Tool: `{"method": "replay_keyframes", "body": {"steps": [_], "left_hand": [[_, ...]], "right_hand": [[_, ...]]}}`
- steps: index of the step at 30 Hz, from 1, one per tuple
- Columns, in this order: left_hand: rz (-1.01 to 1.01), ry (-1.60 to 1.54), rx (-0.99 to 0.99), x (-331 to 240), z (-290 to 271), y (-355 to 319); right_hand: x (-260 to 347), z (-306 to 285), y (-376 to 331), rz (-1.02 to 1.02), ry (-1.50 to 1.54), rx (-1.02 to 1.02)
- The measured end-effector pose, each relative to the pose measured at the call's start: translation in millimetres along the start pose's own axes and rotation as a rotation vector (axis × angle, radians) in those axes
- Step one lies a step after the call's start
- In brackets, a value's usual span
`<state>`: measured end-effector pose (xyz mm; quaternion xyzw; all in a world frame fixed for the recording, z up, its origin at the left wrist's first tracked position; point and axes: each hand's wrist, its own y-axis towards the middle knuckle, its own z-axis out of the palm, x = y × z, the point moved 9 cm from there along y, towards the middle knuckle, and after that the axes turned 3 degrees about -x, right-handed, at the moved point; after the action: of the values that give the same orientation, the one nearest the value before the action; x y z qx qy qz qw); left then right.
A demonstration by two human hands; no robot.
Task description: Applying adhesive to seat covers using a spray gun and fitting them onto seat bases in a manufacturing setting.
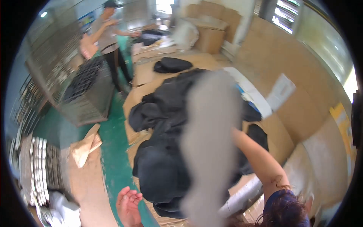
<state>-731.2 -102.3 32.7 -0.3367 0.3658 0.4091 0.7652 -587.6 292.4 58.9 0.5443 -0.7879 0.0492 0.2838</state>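
A long grey piece (211, 143) with wavy edges stands upright in the air before me, smeared by motion; its material cannot be made out. My right forearm reaches in from the lower right, and my right hand (237, 137) goes behind this piece at the wrist, its fingers hidden. The piece appears held there. At the lower left, my left hand (129, 206) is raised with the palm up, fingers loosely bent and nothing in them. Between and beyond my hands lies a heap of soft black fabric pieces (160, 172), some rounded, partly covered by the grey piece.
Cardboard (141, 77) covers the table, with a tall cardboard panel (272, 56) along its right. A separate black bundle (173, 65) lies farther back. Left of the green floor (113, 147) stands a crate-like bin (89, 102); another person (109, 41) stands behind it. Metal stacks (36, 170) are nearer.
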Motion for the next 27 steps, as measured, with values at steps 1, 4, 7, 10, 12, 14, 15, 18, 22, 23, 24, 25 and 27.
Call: {"method": "replay_keyframes", "body": {"steps": [1,4,7,10,12,14,15,18,22,23,24,25,27], "left_hand": [[-0.044,0.014,0.066,6,15,-2],[-0.062,0.074,0.172,23,46,-2],[-0.127,0.017,0.408,51,92,-10],[-0.237,0.083,0.631,100,168,-46],[-0.236,0.243,0.713,135,224,-91],[-0.353,0.254,0.882,165,280,-162],[-0.445,0.259,0.929,200,298,-193],[-0.593,0.324,1.143,253,337,-315],[-0.758,0.415,1.331,315,339,-467],[-0.787,0.410,1.347,325,337,-501],[-0.815,0.405,1.358,335,333,-533],[-0.837,0.406,1.362,344,328,-566],[-0.868,0.462,1.383,365,317,-632]], "right_hand": [[4,-17,-34,-0.047,-0.011,-0.089],[-1,-50,-135,0.234,0.168,-0.178],[10,-94,-253,0.370,0.287,-0.307],[-5,-106,-386,0.759,0.223,-0.247],[20,-134,-469,0.777,-0.045,-0.412],[55,-171,-558,0.886,0.101,-0.662],[54,-167,-605,0.940,0.108,-0.730],[94,-180,-751,1.090,-0.052,-0.961],[133,-160,-949,1.289,-0.140,-1.187],[145,-155,-1002,1.470,-0.136,-1.312],[158,-145,-1052,1.650,-0.125,-1.430],[166,-141,-1088,1.664,-0.121,-1.443],[187,-114,-1179,1.865,-0.053,-1.758]]}}
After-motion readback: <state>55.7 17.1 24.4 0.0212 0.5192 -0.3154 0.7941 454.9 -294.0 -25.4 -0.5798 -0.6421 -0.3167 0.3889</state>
